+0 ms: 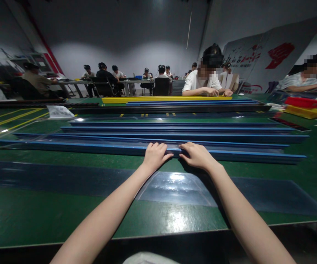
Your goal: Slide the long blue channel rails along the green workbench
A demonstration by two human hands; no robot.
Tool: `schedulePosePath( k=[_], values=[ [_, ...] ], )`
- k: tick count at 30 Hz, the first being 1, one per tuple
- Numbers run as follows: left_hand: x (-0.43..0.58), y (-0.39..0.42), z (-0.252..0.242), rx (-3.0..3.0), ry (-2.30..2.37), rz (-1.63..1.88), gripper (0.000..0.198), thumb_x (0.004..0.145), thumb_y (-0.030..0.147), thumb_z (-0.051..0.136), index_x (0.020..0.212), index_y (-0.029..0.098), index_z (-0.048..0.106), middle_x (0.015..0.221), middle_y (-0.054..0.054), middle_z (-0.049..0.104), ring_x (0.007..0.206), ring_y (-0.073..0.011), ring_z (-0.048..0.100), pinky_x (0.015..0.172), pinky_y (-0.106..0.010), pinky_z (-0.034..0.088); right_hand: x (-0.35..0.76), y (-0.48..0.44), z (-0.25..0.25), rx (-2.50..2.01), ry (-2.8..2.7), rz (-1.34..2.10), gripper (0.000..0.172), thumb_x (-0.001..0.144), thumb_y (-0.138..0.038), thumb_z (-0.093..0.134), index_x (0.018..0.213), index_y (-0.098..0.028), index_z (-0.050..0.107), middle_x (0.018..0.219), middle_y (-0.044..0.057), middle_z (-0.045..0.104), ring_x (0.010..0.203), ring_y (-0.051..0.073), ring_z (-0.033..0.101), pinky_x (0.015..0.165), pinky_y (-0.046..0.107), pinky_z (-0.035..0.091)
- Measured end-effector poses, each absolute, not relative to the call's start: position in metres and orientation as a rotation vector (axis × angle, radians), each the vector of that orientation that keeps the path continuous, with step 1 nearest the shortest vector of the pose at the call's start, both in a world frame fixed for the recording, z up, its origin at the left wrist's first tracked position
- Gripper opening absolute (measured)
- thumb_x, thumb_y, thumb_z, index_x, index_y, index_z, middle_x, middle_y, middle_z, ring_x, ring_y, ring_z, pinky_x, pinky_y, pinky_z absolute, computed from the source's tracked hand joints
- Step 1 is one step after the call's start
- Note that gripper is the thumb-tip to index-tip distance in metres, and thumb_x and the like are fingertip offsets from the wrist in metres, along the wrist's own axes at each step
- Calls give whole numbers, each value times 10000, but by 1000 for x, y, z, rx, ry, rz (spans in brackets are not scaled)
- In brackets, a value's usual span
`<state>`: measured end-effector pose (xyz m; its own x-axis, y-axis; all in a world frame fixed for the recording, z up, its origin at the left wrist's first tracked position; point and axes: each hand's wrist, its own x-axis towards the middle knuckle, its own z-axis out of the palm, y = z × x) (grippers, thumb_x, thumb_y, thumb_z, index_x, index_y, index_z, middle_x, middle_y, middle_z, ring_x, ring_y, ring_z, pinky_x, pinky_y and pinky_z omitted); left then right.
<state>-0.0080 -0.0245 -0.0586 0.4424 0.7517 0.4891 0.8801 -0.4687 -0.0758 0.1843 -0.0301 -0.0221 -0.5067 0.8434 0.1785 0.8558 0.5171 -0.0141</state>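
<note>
Both of my hands rest on the nearest long blue strip (65, 147), which lies across the green table (37, 216). My left hand (155, 156) curls its fingers over the strip's near edge at the middle. My right hand (196, 154) does the same just to its right, thumbs almost meeting. A clear plastic film (180, 189) lies flat on the table under my wrists, over a dark blue band. Several more long blue strips (174, 129) lie parallel behind the first one.
A yellow strip (163, 99) and black rails (169, 108) lie at the table's far side. Red and yellow trays (302, 106) stand at the far right. One person sits across the table, another at the right, and several people work at tables further back.
</note>
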Motion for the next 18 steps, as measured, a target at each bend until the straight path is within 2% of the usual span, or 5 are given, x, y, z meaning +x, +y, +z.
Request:
schedulePosePath(
  k=[3, 9, 18],
  values=[
    [-8, -25, -58, -2379, -1399, -567, 391, 829, 526, 420, 905, 173, 568, 888, -60, 644, 816, -201, 532, 695, -324, 296, 178, -32, -22, -1415, -2628, -95, 310, 832, -324, 445, 1086, -169, 530, 1057, 110, 606, 965, 204, 553, 771, 274, 380],
    [-7, -25, -58, -2382, -1409, -552, 384, 827, 525, 427, 870, 170, 566, 859, -56, 643, 799, -201, 534, 681, -325, 292, 170, -31, -25, -1391, -2666, -133, 285, 854, -349, 399, 1018, -165, 541, 1009, 109, 615, 928, 204, 556, 745, 270, 373],
    [-7, -24, -58, -2363, -1394, -562, 387, 827, 528, 423, 866, 170, 564, 848, -51, 646, 783, -207, 536, 677, -333, 289, 170, -30, -28, -1354, -2630, -114, 314, 856, -350, 410, 1071, -159, 538, 1084, 120, 593, 1025, 203, 517, 808, 285, 380]
  ],
)
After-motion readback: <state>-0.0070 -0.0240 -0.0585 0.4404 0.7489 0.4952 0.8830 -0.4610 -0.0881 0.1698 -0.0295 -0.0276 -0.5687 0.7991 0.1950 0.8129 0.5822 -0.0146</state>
